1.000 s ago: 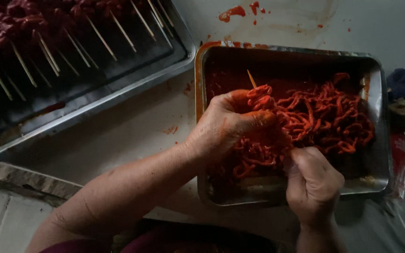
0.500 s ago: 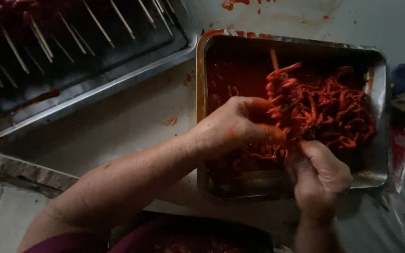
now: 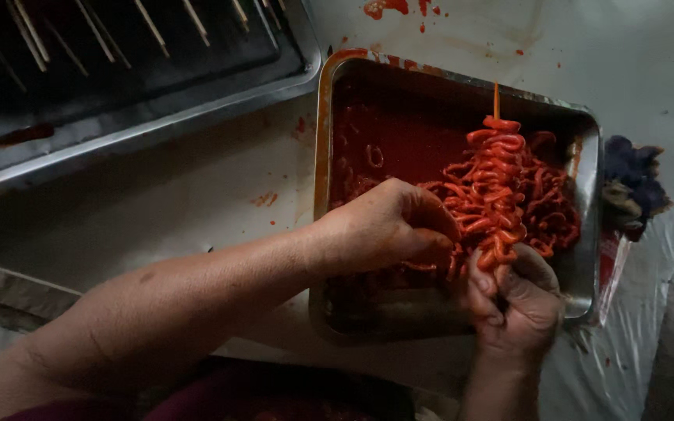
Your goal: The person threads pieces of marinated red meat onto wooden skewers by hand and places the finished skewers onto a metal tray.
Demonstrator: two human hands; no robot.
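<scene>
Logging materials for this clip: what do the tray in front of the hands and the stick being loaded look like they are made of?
The tray looks like stainless steel: grey, dully reflective walls with a rolled rim, smeared with red sauce. The skewer looks like thin bamboo or wood, though its exposed tip is stained orange, so this is uncertain. The right hand grips its lower end.

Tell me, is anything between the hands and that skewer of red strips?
Nothing visible. The right hand grips the skewer at its bottom end, and the left hand touches the red strips beside it, over the metal tray.
</scene>
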